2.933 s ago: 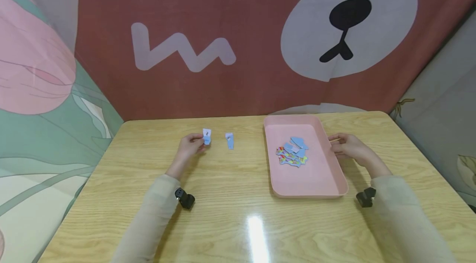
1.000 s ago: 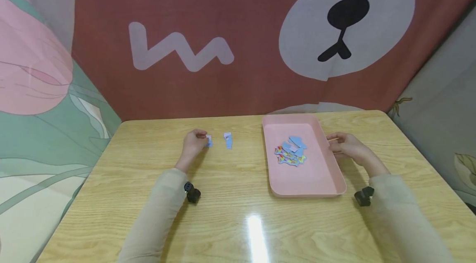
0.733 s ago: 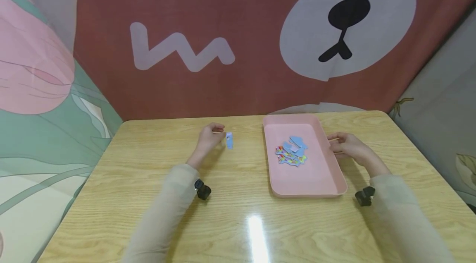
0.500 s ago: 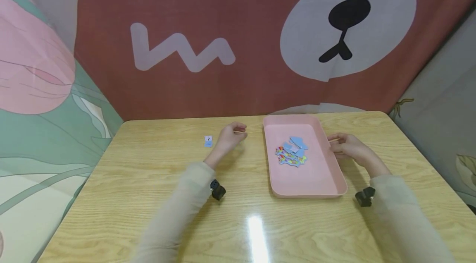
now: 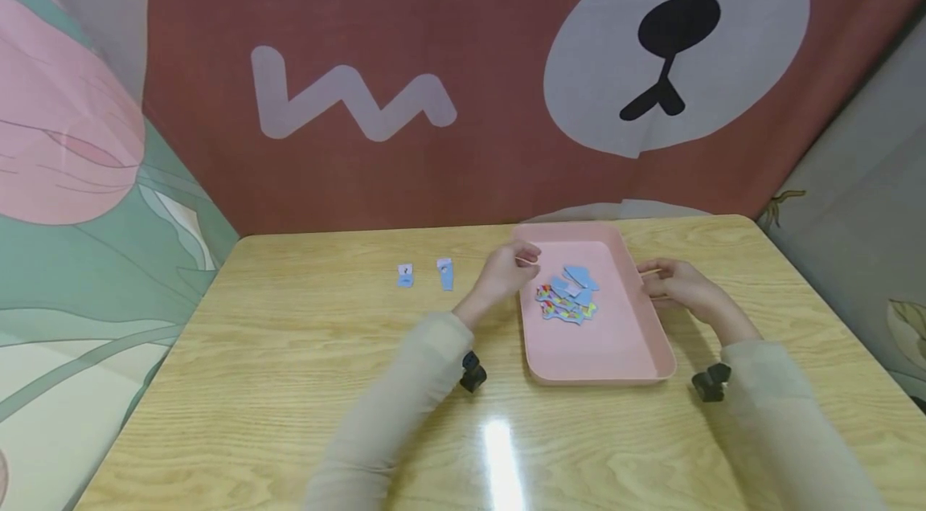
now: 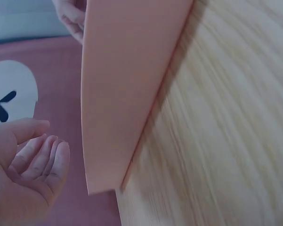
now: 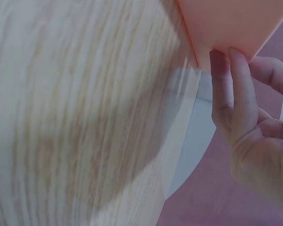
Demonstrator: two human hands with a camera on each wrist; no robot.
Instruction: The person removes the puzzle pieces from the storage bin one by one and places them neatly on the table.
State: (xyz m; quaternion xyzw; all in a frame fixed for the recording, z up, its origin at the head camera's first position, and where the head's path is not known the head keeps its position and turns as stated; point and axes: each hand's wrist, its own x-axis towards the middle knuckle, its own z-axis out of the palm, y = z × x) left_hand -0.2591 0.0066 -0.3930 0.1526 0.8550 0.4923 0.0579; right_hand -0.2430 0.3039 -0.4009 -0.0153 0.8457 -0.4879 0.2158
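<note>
My left hand [image 5: 506, 266] hangs over the left wall of a pink tray [image 5: 600, 362], fingers loosely bent; the left wrist view shows nothing in them. Inside the tray, just right of that hand, lies a heap of jigsaw puzzle pieces [image 5: 567, 298], blue, some with red, yellow and green print. My right hand [image 5: 683, 286] is at the tray's right side. In the right wrist view its fingertips [image 7: 238, 59] touch the outside of the wall. Two puzzle pieces lie on the table left of the tray: a white-and-blue piece [image 5: 405, 275] and a narrow blue piece [image 5: 445, 274].
The wooden table [image 5: 289, 382] ends at the back against a red cloth [image 5: 362, 181] with a bear face. A bright light reflection [image 5: 499, 463] shows near the front. Each wrist carries a small black camera [image 5: 473, 373].
My left hand has set the white-and-blue puzzle piece down on the table, let it go, and moved right past the narrow blue piece to the tray. My right hand has stayed at the tray wall.
</note>
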